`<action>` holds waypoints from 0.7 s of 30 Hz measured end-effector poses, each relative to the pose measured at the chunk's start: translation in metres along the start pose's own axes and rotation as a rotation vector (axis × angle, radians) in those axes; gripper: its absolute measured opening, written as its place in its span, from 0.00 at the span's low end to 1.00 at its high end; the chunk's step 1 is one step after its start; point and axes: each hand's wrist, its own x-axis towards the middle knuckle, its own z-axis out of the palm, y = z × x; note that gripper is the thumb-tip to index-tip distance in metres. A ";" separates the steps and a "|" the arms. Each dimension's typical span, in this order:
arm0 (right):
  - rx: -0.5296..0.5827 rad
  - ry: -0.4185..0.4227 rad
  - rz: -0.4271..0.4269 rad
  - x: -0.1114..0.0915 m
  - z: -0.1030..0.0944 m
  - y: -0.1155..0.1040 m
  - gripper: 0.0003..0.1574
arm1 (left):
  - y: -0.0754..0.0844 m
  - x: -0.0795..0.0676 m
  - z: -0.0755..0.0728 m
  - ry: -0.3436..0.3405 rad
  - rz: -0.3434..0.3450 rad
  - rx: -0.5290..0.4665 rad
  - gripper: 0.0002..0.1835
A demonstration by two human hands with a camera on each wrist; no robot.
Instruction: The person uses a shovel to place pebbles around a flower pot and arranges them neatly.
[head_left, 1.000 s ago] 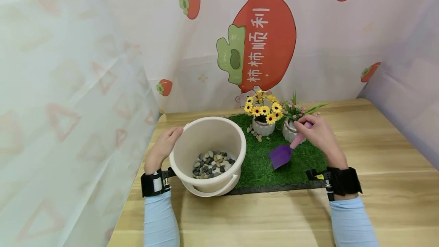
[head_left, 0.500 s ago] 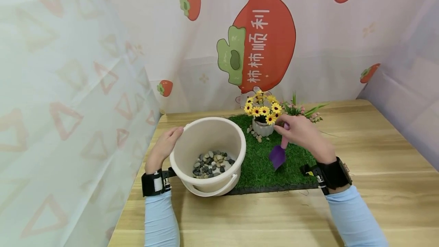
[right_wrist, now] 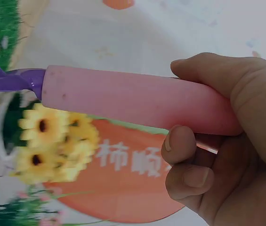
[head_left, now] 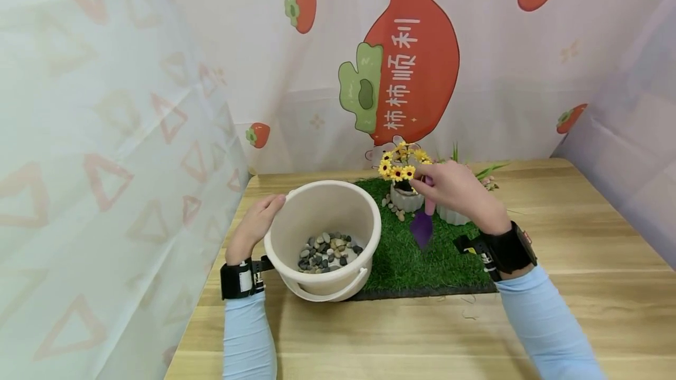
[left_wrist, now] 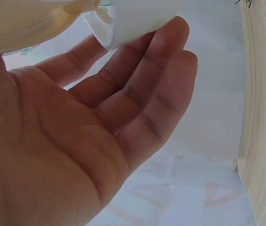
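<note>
My left hand [head_left: 256,224] holds the rim of a cream bucket [head_left: 376,216], thumb at the edge and fingers along the outside. In the left wrist view those fingers [left_wrist: 156,103] lie beside a white lug under the rim. Grey, black and tan pebbles [head_left: 327,251] cover part of the bucket's floor. My right hand [head_left: 456,189] grips a small garden trowel [head_left: 422,228] by its pink handle [right_wrist: 123,96]. Its purple blade points down over the artificial grass mat [head_left: 449,268]. Yellow flowers [head_left: 397,170] in a white pot [head_left: 406,199] are partly hidden behind my right hand.
A second white pot [head_left: 451,216] with green blades and pink blooms stands behind my right wrist, mostly covered. Loose pebbles [head_left: 393,210] lie beside the flower pot. Printed cloth [head_left: 317,75] hangs behind the wooden table [head_left: 369,333].
My right hand has moved left, in front of the yellow flowers. The trowel has turned from slanting to nearly upright, blade down. My left hand stays on the bucket rim.
</note>
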 end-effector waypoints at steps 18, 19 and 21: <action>-0.100 0.094 -0.207 0.036 -0.073 -0.064 0.11 | 0.000 0.000 -0.002 0.013 0.010 0.028 0.30; -0.104 0.093 -0.218 0.037 -0.075 -0.066 0.11 | 0.000 0.000 -0.002 0.011 0.009 0.025 0.30; -0.108 0.086 -0.240 0.040 -0.078 -0.070 0.10 | 0.000 -0.001 -0.002 0.007 0.000 0.022 0.31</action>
